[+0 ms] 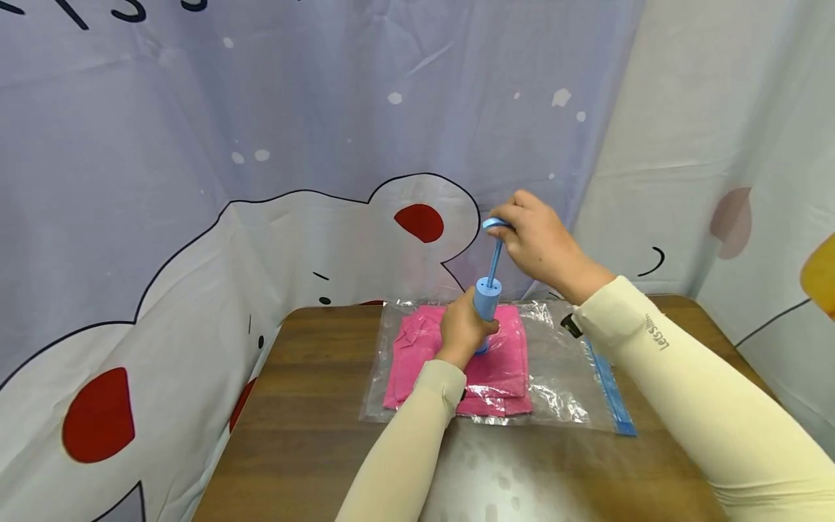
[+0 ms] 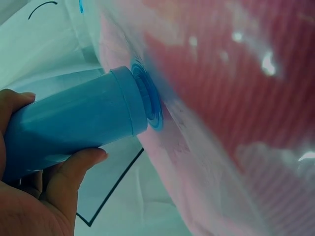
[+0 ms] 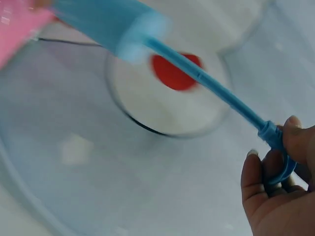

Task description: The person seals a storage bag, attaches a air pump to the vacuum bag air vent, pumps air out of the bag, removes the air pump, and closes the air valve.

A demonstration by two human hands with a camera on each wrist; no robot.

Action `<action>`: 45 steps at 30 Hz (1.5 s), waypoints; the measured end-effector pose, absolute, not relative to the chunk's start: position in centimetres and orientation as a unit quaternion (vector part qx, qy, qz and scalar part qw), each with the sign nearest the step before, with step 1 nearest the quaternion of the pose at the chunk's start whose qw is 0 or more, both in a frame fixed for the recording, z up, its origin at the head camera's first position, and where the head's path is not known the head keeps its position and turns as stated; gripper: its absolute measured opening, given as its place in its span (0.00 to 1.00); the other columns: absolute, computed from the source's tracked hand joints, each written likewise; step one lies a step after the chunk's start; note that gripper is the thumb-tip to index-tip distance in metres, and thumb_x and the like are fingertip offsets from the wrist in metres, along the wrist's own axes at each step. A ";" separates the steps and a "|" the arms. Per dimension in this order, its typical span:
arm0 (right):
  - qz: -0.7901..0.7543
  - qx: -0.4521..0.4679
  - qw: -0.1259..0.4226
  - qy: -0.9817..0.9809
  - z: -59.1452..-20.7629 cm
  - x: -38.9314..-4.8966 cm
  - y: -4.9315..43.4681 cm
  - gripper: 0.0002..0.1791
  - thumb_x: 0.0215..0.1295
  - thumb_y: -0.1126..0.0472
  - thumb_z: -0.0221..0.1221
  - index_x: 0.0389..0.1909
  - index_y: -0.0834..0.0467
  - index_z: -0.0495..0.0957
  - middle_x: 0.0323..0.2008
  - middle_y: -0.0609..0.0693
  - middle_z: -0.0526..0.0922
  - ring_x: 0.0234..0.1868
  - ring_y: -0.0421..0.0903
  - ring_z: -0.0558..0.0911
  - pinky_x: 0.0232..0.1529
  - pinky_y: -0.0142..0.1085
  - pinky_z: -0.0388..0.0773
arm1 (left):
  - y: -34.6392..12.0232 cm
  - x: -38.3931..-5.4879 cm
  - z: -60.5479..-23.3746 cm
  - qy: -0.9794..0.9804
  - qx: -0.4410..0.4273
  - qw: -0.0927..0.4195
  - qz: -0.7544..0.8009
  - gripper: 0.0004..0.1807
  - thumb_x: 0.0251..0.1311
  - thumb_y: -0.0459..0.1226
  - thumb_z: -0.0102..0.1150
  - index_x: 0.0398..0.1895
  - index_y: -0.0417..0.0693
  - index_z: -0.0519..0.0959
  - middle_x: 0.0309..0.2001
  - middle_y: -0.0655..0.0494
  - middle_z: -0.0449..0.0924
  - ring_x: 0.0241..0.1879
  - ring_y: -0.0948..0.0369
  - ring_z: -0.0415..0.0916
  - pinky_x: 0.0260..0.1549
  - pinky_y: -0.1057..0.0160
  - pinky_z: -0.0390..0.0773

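Note:
A blue hand pump (image 1: pixel 487 299) stands slightly tilted on a clear vacuum storage bag (image 1: pixel 561 377) that holds folded pink cloth (image 1: pixel 417 362). My left hand (image 1: pixel 464 328) grips the pump's barrel. In the left wrist view the barrel (image 2: pixel 74 123) meets a round blue valve (image 2: pixel 147 96) on the bag. My right hand (image 1: pixel 538 235) holds the pump's curved handle, with the rod (image 1: pixel 496 262) drawn well out of the barrel. The right wrist view shows fingers hooked around the handle (image 3: pixel 283 172) at the rod's end.
The bag lies on a brown wooden table (image 1: pixel 313 406), its blue zip edge (image 1: pixel 609 391) at the right. Behind the table hangs a printed curtain (image 1: pixel 313 145), which also runs along the left side. A pale curtain (image 1: pixel 770 145) borders the right.

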State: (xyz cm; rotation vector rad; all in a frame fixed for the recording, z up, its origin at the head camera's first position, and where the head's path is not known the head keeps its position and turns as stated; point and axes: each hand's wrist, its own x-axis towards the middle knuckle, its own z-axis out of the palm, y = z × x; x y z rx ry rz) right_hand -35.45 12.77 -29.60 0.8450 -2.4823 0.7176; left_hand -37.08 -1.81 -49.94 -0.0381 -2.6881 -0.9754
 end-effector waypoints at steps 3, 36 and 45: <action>0.264 0.296 0.222 -0.891 -26.6 -34.7 12.7 0.13 0.84 0.64 0.64 0.59 0.66 0.89 0.49 0.63 0.83 0.51 0.62 0.83 0.56 0.55 0.80 | -1.9 -36.9 -50.0 -0.933 -0.013 0.139 -0.333 0.29 0.53 0.41 0.89 0.55 0.51 0.82 0.52 0.47 0.95 0.51 0.45 0.94 0.49 0.42 0.91; 0.225 0.303 0.127 -0.917 -33.9 -35.8 13.2 0.12 0.84 0.64 0.64 0.57 0.68 0.87 0.49 0.63 0.84 0.51 0.63 0.85 0.61 0.56 0.85 | -1.0 -36.4 -49.7 -0.931 -0.016 0.123 -0.344 0.32 0.55 0.43 0.89 0.61 0.55 0.82 0.53 0.51 0.95 0.51 0.47 0.93 0.48 0.43 0.91; 0.252 0.293 0.201 -0.900 -25.5 -34.3 13.9 0.12 0.86 0.63 0.61 0.58 0.66 0.87 0.51 0.63 0.83 0.52 0.61 0.83 0.58 0.55 0.81 | -1.4 -36.5 -49.9 -0.935 -0.005 0.121 -0.334 0.30 0.54 0.43 0.90 0.57 0.52 0.82 0.53 0.49 0.95 0.52 0.46 0.93 0.50 0.42 0.90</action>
